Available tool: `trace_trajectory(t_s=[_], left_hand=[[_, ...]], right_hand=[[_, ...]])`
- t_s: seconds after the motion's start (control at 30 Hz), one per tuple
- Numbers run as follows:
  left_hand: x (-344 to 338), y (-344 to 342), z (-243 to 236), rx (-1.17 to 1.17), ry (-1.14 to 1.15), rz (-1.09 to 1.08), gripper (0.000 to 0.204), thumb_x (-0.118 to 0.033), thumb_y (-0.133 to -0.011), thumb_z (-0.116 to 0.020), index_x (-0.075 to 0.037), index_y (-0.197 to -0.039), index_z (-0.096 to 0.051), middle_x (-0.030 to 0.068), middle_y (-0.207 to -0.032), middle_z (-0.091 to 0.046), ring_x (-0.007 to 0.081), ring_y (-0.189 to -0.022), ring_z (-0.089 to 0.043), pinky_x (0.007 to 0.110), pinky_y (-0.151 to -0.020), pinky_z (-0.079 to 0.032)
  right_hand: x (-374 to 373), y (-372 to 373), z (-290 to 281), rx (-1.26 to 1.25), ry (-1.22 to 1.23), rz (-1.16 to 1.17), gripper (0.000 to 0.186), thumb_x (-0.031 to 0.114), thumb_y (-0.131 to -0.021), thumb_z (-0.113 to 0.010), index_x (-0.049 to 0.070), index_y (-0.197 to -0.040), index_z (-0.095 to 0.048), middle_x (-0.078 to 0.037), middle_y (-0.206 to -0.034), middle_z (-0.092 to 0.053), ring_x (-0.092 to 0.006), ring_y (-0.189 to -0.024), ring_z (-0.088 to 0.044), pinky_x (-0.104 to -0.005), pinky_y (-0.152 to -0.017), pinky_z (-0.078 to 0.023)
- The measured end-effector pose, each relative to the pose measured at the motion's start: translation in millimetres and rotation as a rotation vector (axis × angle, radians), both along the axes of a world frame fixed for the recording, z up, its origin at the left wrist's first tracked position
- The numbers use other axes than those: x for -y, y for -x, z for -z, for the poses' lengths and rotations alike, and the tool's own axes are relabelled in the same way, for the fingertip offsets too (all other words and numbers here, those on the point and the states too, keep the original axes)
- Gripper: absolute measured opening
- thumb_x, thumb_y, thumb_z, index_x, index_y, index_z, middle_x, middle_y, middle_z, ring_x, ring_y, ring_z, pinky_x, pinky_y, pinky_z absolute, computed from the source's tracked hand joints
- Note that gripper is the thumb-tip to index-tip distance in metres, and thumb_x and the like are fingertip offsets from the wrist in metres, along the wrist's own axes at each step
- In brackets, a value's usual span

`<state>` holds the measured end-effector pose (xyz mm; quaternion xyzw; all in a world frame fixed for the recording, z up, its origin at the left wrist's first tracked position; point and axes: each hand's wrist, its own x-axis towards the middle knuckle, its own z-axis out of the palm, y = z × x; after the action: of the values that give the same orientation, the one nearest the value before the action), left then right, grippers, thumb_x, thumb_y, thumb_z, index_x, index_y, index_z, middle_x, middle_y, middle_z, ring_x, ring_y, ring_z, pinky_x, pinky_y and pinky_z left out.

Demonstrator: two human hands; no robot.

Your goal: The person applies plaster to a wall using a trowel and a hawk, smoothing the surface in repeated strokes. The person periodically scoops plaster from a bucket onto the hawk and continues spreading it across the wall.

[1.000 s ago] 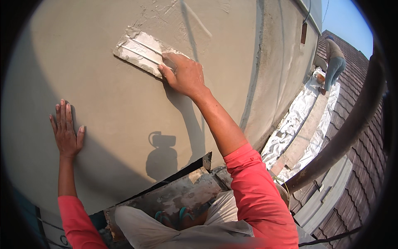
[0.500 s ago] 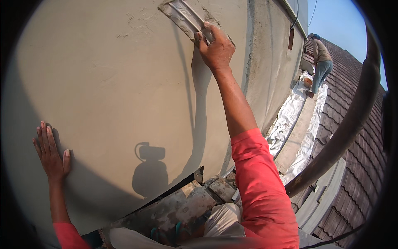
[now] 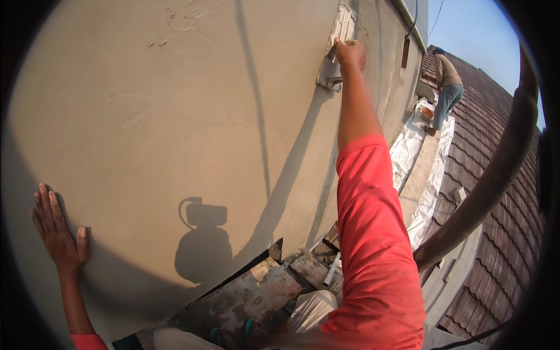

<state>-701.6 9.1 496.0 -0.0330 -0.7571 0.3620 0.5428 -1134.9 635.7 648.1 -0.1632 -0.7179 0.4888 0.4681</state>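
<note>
My left hand (image 3: 59, 232) rests spread against the smooth grey plastered wall (image 3: 157, 134) at the lower left, fingers stretched upward. My right hand (image 3: 351, 56), at the end of my outstretched arm in a red sleeve, grips a plaster-smeared metal trowel (image 3: 340, 18). The trowel stands nearly upright on the wall high up, by the right border of the smooth plaster. Rough marks show in the plaster at the upper middle, and shadows of my arm and head fall across it.
A narrow grimy ledge (image 3: 265, 289) lies below, by my knees. On the right, a co-worker (image 3: 448, 87) bends over white sheeting (image 3: 434, 192) along the wall, beside a tiled roof (image 3: 496, 251). A thick dark curved pole (image 3: 481, 192) crosses the right side.
My right hand has carried the trowel up and to the right, turning it upright. My left hand, still flat on the wall, appears lower and further left as the view has shifted.
</note>
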Motion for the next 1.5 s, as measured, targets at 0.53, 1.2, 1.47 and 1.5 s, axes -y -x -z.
trace_trajectory(t_s=[0.53, 1.2, 1.47, 1.5], left_hand=[[-3, 1, -3, -0.01, 0.025, 0.023, 0.079, -0.055, -0.108, -0.032, -0.005, -0.168, -0.023, 0.0148, -0.175, -0.024, 0.0337, -0.163, -0.018, 0.059, -0.13, -0.011], [-11, 1, 1, -0.012, -0.049, 0.039, 0.081, -0.054, -0.105, -0.038, -0.007, -0.169, -0.021, 0.0113, -0.176, -0.021, 0.0303, -0.164, -0.016, 0.057, -0.132, -0.006], [-7, -1, 4, 0.009, -0.111, 0.08, 0.077, -0.051, -0.106, -0.038, -0.009, -0.169, -0.022, 0.0097, -0.176, -0.022, 0.0286, -0.164, -0.017, 0.055, -0.132, -0.008], [-5, -1, 5, 0.024, -0.112, 0.087, 0.077, -0.05, -0.107, -0.038, -0.008, -0.169, -0.021, 0.0113, -0.176, -0.022, 0.0303, -0.164, -0.017, 0.056, -0.131, -0.008]], right_hand=[[45, -31, 331, 0.029, 1.064, -0.431, 0.034, 0.028, -0.101, -0.072, -0.006, -0.098, -0.068, -0.012, -0.072, -0.063, -0.022, -0.048, -0.048, -0.0404, -0.045, -0.038], [151, -155, -14, -0.385, 0.165, -1.02, 0.04, 0.037, -0.1, -0.074, -0.001, -0.112, -0.072, 0.001, -0.07, -0.047, -0.0107, -0.056, -0.044, -0.0309, -0.05, -0.039], [283, -254, 8, -0.424, -0.29, -0.941, 0.046, 0.036, -0.092, -0.076, -0.005, -0.113, -0.072, -0.026, -0.096, -0.077, -0.0372, -0.095, -0.076, -0.045, -0.088, -0.057], [293, -266, 20, -0.418, -0.362, -0.943, 0.045, 0.035, -0.093, -0.075, -0.004, -0.114, -0.072, -0.025, -0.096, -0.077, -0.0384, -0.095, -0.076, -0.0457, -0.088, -0.057]])
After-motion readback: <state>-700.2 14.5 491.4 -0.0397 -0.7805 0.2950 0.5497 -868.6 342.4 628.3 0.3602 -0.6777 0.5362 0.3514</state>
